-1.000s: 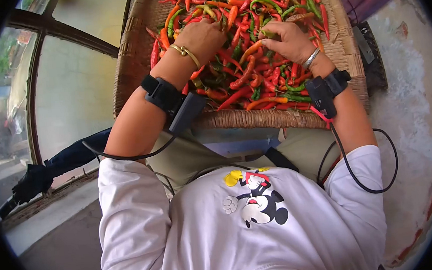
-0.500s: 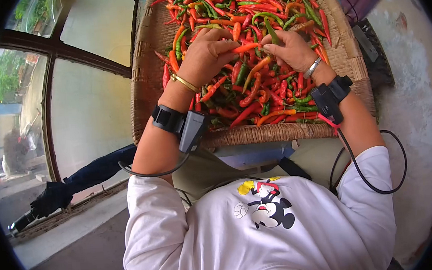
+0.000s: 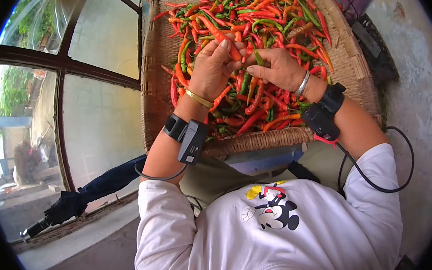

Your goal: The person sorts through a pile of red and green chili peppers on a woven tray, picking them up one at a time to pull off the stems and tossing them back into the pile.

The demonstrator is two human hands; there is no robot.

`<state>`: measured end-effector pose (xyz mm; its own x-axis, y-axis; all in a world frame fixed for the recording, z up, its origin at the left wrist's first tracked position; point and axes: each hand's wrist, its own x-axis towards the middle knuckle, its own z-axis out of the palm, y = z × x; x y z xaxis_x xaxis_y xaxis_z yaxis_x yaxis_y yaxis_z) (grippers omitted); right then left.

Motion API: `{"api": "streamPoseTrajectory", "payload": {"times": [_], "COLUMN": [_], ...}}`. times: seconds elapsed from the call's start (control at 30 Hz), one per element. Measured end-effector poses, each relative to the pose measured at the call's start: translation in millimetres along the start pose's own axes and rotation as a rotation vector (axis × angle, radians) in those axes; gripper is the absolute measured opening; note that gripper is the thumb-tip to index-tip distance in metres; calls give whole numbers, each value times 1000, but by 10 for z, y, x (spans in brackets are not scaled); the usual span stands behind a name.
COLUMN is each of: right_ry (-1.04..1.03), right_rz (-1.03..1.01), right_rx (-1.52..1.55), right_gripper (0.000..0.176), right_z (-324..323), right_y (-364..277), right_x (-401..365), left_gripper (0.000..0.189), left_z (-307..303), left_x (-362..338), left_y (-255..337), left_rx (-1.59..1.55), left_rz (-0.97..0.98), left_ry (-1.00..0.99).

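Red chilli pepper [image 3: 217,35]: located in the grip of the left hand [image 3: 212,70], its lower end covered by the fingers and its upper end projecting beyond them, away from the body. The left grip is closed firmly around it, with the thumb laid along its near side. The right hand [image 3: 279,70] is positioned just beside the left; its grip is pinched, thumb against forefinger, with a short green piece [image 3: 258,57] protruding at the top — whether this is a whole pepper or a stem cannot be told. Whether the fingertips of the two hands touch is also unclear. Both hands are above a pile of peppers [image 3: 267,16], mostly red, with some green and orange, spread over a woven tray [image 3: 254,142]. The hands and wrists obstruct the view of the middle of the pile; loose peppers lie close around them on all sides. A gold bracelet [image 3: 199,98] encircles the left wrist and a silver bracelet [image 3: 302,84] the right. Each forearm carries a strapped dark device — left unit [image 3: 193,143], right unit [image 3: 320,122] — near the tray's front rim. A folded umbrella [image 3: 113,181] lies along the sill at left, below the window [image 3: 103,111].
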<state>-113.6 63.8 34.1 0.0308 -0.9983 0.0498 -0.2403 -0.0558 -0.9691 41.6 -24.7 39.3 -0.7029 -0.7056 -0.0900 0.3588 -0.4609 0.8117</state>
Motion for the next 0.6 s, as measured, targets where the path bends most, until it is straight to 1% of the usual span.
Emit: {"api": "streamPoseTrajectory", "payload": {"times": [0.03, 0.17, 0.23, 0.27, 0.3, 0.33, 0.4, 0.43, 0.47, 0.53, 0.6], "right_ry": [-11, 6, 39, 38, -24, -86, -112, -88, -64, -40, -14], "right_rz": [-35, -96, -452, -454, -441, -428, -398, -388, -379, -358, -337], "right_rx": [-127, -219, -510, -509, -569, -629, -663, -666, -671, -645, -618], "right_gripper": [19, 20, 22, 22, 23, 25, 26, 26, 26, 27, 27], "right_z": [5, 26, 3, -8, -23, -35, -42, -37, -42, -83, -115], "right_y": [1, 52, 78, 65, 34, 6, 6, 43, 71, 110, 109], "right_x": [5, -2, 26, 21, 7, -7, -14, -8, 0, 31, 40], "left_gripper": [23, 23, 23, 20, 18, 18, 21, 17, 17, 13, 13], "left_z": [21, -16, -29, -23, -16, -63, -175, -182, -197, -257, -269], "left_x": [0, 28, 28, 19, 12, 21, 57, 76, 102, 150, 159], "left_y": [-26, -122, -131, -138, -136, -130, -90, -66, -13, 123, 214], "left_rx": [1, -2, -2, 14, 32, 33, 216, 249, 252, 330, 304], "left_rz": [-2, -70, -85, -147, -208, -207, -256, -218, -216, -145, -130], "left_ry": [0, -27, -39, -7, 25, 25, 21, 81, 79, 110, 110]}}
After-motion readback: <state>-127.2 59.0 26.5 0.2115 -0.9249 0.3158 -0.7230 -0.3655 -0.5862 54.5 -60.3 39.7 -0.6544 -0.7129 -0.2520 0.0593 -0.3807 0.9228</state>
